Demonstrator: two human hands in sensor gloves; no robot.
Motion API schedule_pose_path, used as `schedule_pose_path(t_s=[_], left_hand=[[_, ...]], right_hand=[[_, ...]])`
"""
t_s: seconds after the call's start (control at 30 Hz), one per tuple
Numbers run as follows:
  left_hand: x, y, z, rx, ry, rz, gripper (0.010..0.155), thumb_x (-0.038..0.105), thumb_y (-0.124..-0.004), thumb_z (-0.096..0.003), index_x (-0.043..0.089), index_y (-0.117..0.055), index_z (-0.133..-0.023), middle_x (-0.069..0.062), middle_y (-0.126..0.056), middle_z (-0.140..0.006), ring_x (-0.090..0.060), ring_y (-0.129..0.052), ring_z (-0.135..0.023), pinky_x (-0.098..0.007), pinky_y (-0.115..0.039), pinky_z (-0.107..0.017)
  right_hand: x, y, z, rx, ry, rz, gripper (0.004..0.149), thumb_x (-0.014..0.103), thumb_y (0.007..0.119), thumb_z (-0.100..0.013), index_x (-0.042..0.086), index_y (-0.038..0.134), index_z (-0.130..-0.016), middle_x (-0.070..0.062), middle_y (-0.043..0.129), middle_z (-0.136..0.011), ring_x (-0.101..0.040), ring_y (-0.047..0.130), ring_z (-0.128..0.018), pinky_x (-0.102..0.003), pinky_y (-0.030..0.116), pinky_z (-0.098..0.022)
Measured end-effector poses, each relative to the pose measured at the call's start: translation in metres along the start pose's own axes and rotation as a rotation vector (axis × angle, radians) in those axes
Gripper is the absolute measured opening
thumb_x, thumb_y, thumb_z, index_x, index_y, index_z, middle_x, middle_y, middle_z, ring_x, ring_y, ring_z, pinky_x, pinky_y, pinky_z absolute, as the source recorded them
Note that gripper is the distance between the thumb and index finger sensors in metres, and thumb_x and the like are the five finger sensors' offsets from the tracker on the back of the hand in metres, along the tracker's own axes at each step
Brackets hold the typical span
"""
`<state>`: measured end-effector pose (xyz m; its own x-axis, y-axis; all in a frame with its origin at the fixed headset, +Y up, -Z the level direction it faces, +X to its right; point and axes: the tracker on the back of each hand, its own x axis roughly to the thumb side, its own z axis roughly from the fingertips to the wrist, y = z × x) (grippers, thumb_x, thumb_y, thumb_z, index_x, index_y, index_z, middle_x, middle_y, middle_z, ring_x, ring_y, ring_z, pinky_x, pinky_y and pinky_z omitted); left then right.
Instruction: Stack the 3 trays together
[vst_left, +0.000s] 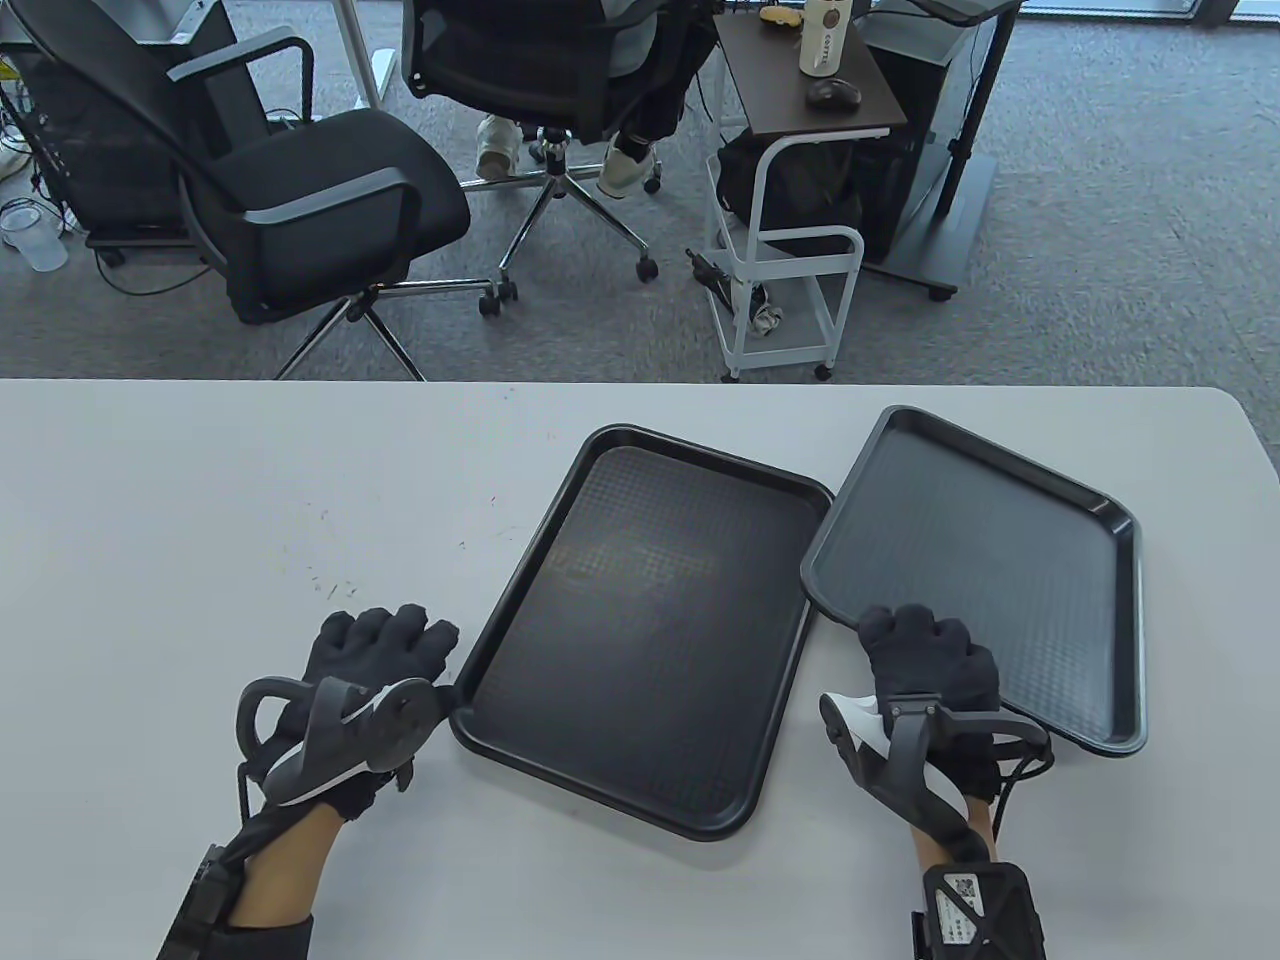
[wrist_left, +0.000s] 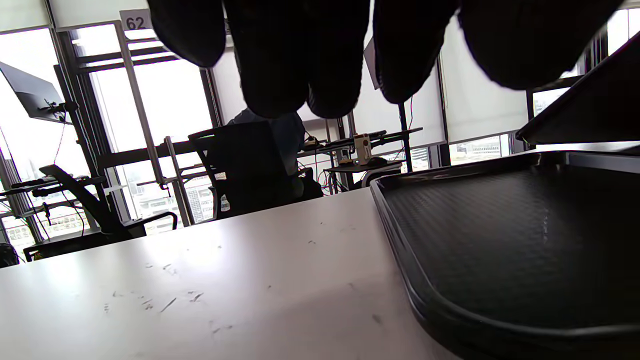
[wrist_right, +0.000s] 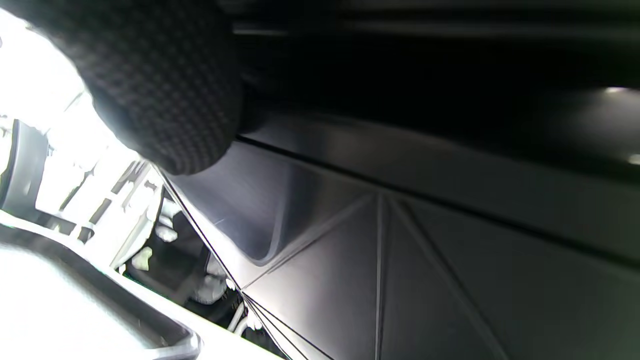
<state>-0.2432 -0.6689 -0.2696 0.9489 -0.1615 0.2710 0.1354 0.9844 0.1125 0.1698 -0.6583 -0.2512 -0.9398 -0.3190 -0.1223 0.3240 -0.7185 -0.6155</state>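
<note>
Lying flat on the white counter (vst_left: 200, 480), one black tray (vst_left: 645, 625) sits in the middle, right in front of you. A second black tray (vst_left: 985, 570) is to its right, and your right hand (vst_left: 925, 665) holds it up off the counter by its near edge. Your fingers are curled over the rim, so this grip is closed around the tray. The lifted tray is tilted, and its left corner hangs just over the right edge of the flat tray. In the right wrist view you see the underside of the lifted tray (wrist_right: 425, 240) from below, with a gloved fingertip (wrist_right: 160, 85) pressed against it.

Your left hand (vst_left: 365, 660) rests on the counter just beside the flat tray's near left corner. Its fingers are bent and close together. You cannot tell if they touch the rim. In the left wrist view the fingers (wrist_left: 300, 55) hang above the counter, with the flat tray (wrist_left: 500, 240) to their right.

Only two trays can be told apart here.

Past the counter stand black office chairs (vst_left: 310, 200) and a small white cart (vst_left: 790, 260).
</note>
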Motion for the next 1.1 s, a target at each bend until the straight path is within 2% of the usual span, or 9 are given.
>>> schedule_pose_path(t_s=[0.13, 0.33, 0.67, 0.83, 1.1], left_hand=[[0.002, -0.012, -0.004, -0.175, -0.011, 0.056, 0.065, 0.060, -0.079, -0.0397, 0.039, -0.076, -0.102, 0.001, -0.079, -0.112, -0.032, -0.083, -0.102, -0.056, -0.060, -0.079], [0.002, -0.021, -0.007, -0.275, -0.027, 0.112, 0.066, 0.060, -0.078, -0.0402, 0.038, -0.076, -0.102, 0.000, -0.079, -0.112, -0.033, -0.084, -0.102, -0.057, -0.060, -0.078], [0.000, -0.011, -0.005, -0.170, 0.003, 0.073, 0.066, 0.059, -0.079, -0.0401, 0.038, -0.076, -0.102, 0.000, -0.079, -0.112, -0.033, -0.083, -0.102, -0.057, -0.059, -0.079], [-0.005, -0.005, -0.002, -0.079, 0.026, 0.057, 0.067, 0.060, -0.079, -0.0392, 0.037, -0.076, -0.102, 0.000, -0.080, -0.111, -0.033, -0.083, -0.102, -0.056, -0.059, -0.079], [-0.005, -0.003, -0.002, -0.067, 0.033, 0.044, 0.068, 0.060, -0.079, -0.0391, 0.037, -0.076, -0.102, 0.001, -0.080, -0.111, -0.033, -0.083, -0.102, -0.056, -0.058, -0.080]], right_hand=[[0.005, -0.017, 0.000, -0.068, -0.018, -0.038, 0.050, 0.042, 0.099, -0.029, 0.038, 0.080, -0.076, 0.005, 0.094, -0.067, -0.017, 0.101, -0.049, -0.039, 0.091, -0.038], [0.022, -0.034, 0.001, -0.155, -0.090, -0.074, 0.052, 0.043, 0.099, -0.029, 0.037, 0.080, -0.077, 0.004, 0.094, -0.067, -0.016, 0.101, -0.048, -0.038, 0.091, -0.037], [0.050, -0.067, 0.009, -0.259, -0.195, -0.116, 0.052, 0.044, 0.100, -0.029, 0.036, 0.081, -0.076, 0.003, 0.094, -0.064, -0.016, 0.101, -0.044, -0.036, 0.091, -0.033], [0.065, -0.081, 0.013, -0.284, -0.231, -0.165, 0.052, 0.045, 0.100, -0.029, 0.036, 0.081, -0.076, 0.003, 0.094, -0.064, -0.016, 0.101, -0.044, -0.036, 0.092, -0.033], [0.096, -0.086, 0.022, -0.271, -0.343, -0.161, 0.053, 0.046, 0.099, -0.029, 0.036, 0.082, -0.077, 0.003, 0.095, -0.063, -0.015, 0.101, -0.043, -0.035, 0.092, -0.031]])
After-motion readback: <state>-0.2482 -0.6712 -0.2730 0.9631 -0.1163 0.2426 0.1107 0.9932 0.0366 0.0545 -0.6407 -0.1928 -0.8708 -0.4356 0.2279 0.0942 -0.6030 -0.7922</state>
